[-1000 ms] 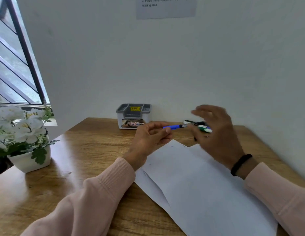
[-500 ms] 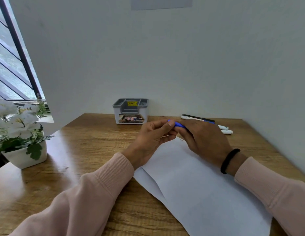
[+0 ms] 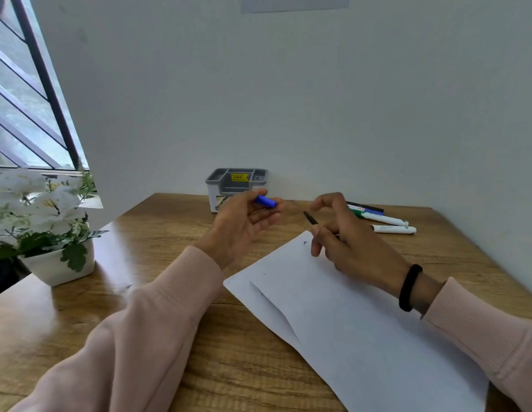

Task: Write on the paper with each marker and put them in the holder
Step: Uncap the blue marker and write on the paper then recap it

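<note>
Mostly hidden: marker (image 3: 311, 218) body inside right hand (image 3: 351, 245).

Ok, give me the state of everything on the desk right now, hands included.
Left hand: pinches the blue cap, pulled off.
Right hand: grips the uncapped marker, tip above the paper, not touching.
Paper: flat on the desk, small mark near its far corner.
Holder: upright by the wall, no markers seen inside.
Spare markers: capped, lying by the wall.
Flower pot: upright.
</note>
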The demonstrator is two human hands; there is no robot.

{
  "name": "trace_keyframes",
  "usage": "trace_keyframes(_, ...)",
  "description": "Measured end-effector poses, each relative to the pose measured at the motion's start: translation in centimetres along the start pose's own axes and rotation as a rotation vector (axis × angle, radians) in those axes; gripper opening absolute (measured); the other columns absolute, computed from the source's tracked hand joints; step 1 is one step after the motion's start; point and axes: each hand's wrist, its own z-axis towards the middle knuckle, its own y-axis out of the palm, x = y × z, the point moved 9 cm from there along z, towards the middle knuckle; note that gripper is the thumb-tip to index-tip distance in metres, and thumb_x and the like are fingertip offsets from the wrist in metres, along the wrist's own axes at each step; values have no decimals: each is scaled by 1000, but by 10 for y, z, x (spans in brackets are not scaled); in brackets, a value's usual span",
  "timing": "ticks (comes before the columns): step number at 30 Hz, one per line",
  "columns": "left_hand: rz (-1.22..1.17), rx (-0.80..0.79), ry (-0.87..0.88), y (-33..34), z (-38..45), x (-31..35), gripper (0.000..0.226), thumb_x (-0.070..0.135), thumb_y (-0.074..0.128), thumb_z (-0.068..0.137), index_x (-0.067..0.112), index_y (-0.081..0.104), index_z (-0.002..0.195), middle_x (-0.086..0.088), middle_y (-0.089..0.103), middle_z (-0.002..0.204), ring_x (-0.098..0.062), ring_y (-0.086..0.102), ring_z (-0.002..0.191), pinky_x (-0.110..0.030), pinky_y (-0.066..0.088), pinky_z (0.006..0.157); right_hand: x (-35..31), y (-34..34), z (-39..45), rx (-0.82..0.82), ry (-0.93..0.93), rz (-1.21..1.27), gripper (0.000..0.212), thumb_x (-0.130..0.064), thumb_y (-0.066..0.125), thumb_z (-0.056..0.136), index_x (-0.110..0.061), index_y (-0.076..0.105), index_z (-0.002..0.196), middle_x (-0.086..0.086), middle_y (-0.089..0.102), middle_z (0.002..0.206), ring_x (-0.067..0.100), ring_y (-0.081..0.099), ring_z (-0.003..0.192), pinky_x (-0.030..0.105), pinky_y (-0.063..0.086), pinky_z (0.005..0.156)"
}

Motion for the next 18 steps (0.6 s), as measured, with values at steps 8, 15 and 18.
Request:
trace_keyframes(8, 1346, -247, 265, 7, -13, -4, 34, 22, 39, 105, 26, 70, 91, 15, 62, 89, -6, 56, 81, -23, 39, 69, 23, 30, -10, -82, 295, 631, 31, 2, 44, 98, -6, 74, 105, 20, 78, 84, 21, 62, 61, 30, 50, 49)
trace_keyframes(15, 1657, -626, 365, 17, -34, -26, 38, 52, 52, 101, 44, 60, 137, 17, 55, 90, -5, 51, 84, -34, 41, 75, 23, 20, -18, -361, 142, 396, 7, -12, 75, 95, -16, 69, 98, 15, 81, 90, 25, 76, 81, 31, 60, 76)
trace_keyframes(18, 1587, -679, 255, 15, -35, -27, 45, 54, 60, 96, 48, 56, 140, 5, 48, 85, -24, 51, 83, -45, 44, 74, 26, 9, -16, -382, 214, 459, 45, -55, 87, 77, -14, 74, 90, 22, 75, 80, 27, 72, 73, 28, 58, 68)
